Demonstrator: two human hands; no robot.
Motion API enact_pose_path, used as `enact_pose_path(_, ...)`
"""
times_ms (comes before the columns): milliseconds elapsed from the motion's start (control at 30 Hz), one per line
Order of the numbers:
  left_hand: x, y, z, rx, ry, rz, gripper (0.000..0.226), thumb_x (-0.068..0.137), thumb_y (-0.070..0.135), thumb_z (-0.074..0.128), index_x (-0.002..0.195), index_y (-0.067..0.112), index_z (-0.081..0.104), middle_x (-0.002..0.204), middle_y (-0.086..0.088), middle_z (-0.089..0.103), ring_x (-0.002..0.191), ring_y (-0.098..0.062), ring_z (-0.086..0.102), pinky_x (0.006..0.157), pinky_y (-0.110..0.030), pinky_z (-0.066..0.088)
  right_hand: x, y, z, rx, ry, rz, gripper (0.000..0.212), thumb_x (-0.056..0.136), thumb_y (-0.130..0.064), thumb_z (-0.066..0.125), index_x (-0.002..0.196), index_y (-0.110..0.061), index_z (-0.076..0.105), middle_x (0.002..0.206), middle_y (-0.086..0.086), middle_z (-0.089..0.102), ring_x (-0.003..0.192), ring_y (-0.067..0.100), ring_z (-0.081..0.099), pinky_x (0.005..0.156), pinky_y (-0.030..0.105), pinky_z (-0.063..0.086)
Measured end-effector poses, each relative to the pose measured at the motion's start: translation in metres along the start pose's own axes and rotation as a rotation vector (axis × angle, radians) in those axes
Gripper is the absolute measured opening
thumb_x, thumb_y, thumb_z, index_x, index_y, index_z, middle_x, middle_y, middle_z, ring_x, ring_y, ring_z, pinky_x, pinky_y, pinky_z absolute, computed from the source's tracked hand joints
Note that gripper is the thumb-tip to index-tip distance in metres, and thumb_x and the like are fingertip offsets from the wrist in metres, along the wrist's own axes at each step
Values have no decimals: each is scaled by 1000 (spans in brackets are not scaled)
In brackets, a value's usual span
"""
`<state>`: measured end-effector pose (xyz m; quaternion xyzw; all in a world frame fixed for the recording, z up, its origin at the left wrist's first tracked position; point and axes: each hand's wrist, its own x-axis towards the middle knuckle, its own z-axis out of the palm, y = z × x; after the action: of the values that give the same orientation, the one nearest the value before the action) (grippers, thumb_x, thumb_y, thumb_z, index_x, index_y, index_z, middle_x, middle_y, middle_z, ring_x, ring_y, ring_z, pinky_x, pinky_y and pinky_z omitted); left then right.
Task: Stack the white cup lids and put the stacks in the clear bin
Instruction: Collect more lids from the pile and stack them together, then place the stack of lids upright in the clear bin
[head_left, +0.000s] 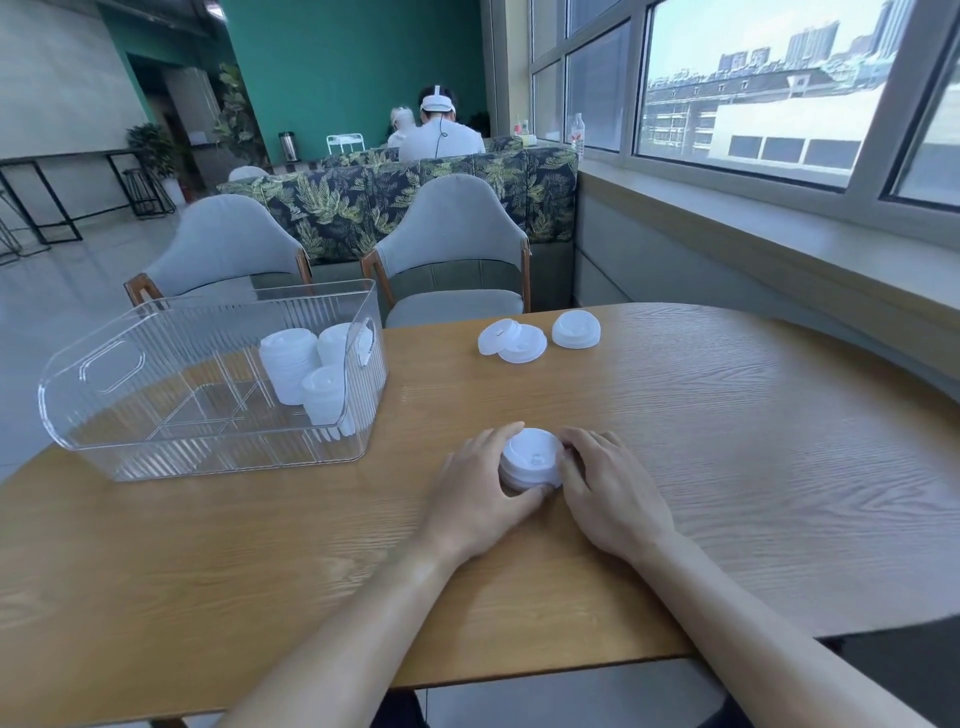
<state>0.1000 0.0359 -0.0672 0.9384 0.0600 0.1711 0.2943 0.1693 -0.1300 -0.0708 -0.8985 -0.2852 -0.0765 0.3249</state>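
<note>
1. Nearest on the wooden table (727, 467), a short stack of white cup lids (531, 460) sits flat between the two hands, probably so that it can be squared up and nested tight before it is lifted
2. The left hand (480, 491) cups the stack from its own side: fingers curve round the far edge, the thumb wraps the near rim, so it grips the stack; the forearm runs in low from the bottom of the view
3. The right hand (605, 486) closes in from the other side, fingertips curled against the stack's rim and holding it; its wrist lies just above the tabletop. Squeezing from both sides looks meant to keep the lids aligned
4. Further left stands the clear bin (104, 415), with three finished lid stacks (311, 371) upright in its right-hand end, crowded together, which leaves the rest of the floor for more
5. Farthest on the table, well apart from the hands, three loose lids (540, 336) wait: two overlapping, one leaning on the other, and a single one just beside them, not yet stacked
</note>
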Motion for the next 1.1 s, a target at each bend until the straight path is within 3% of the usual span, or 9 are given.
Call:
enact_pose_path(133, 1, -4, 2, 39, 28, -3, 83, 78, 62, 75, 148, 29, 46, 141, 17, 54, 130, -10, 44, 109, -32, 38, -1, -2, -2, 10, 11, -32, 24, 101, -28, 44, 114, -22, 63, 112, -12, 67, 114, 13, 50, 94, 33, 41)
enact_pose_path(267, -4, -3, 0, 41, 68, -26, 82, 74, 66, 76, 143, 30, 49, 132, 15, 58, 123, -14, 48, 105, -33, 41, -3, -5, -3, 51, 6, -40, 30, 104, -42, 39, 112, -27, 64, 109, -18, 66, 114, 8, 50, 94, 33, 43)
enact_pose_path(467, -29, -9, -21, -169, 201, -94, 87, 64, 78, 71, 136, 33, 55, 123, 20, 59, 114, 0, 57, 99, -29, 49, -6, -8, -2, 5, -3, -88, 51, 100, -63, 26, 115, -31, 64, 111, -23, 63, 118, 3, 50, 94, 30, 45)
enact_pose_path(667, -58, -35, -58, -193, 375, -134, 71, 71, 57, 79, 135, 33, 57, 128, 24, 61, 120, 1, 55, 102, -26, 47, -4, -16, 3, -134, -36, -142, 48, 100, -60, 29, 111, -30, 64, 107, -18, 62, 114, 8, 49, 93, 29, 43)
enact_pose_path(1100, -72, -84, -133, -203, 541, -157, 64, 70, 60, 73, 128, 39, 55, 124, 24, 62, 112, -4, 59, 93, -32, 52, 10, -97, 68, -121, -92, -271, 36, 102, -51, 38, 113, -29, 64, 107, -18, 59, 111, 9, 49, 92, 26, 41)
